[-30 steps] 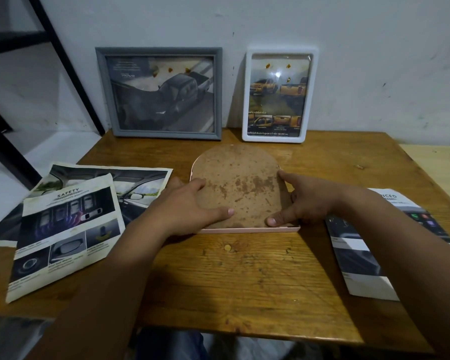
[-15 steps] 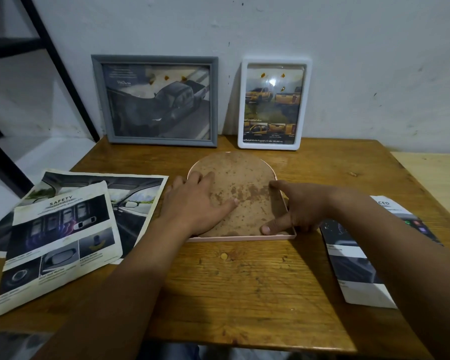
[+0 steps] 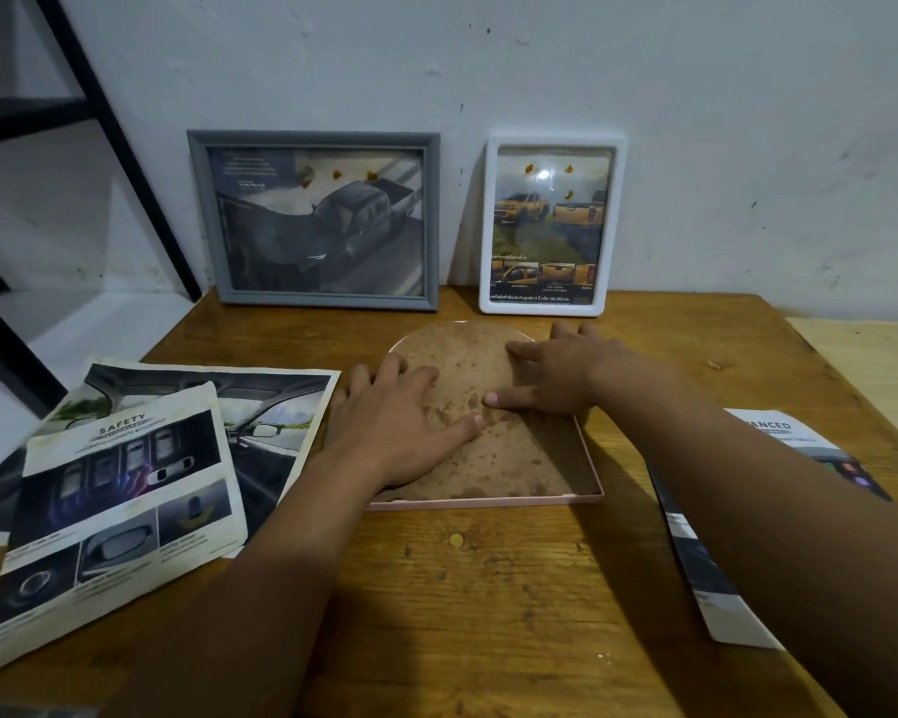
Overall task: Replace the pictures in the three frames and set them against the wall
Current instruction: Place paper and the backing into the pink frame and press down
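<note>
A pink arched frame (image 3: 584, 461) lies face down in the middle of the wooden table (image 3: 488, 588), its stained brown backing board (image 3: 509, 458) up. My left hand (image 3: 395, 427) lies flat on the board's left half, fingers spread. My right hand (image 3: 561, 373) presses on the board's upper right, thumb stretched toward the middle. A grey frame (image 3: 315, 220) with a dark pickup picture and a white frame (image 3: 553, 225) with an orange truck picture lean upright against the wall.
Loose car brochure pages (image 3: 125, 489) lie overlapped at the table's left. A folded brochure (image 3: 721, 562) lies at the right under my forearm. A black metal shelf leg (image 3: 120, 147) slants at the far left. A lighter wooden surface (image 3: 867, 370) adjoins the table's right.
Both hands slid up the backing board toward its curved top; my right hand left the frame's lower right corner. The frame has not moved on the table.
</note>
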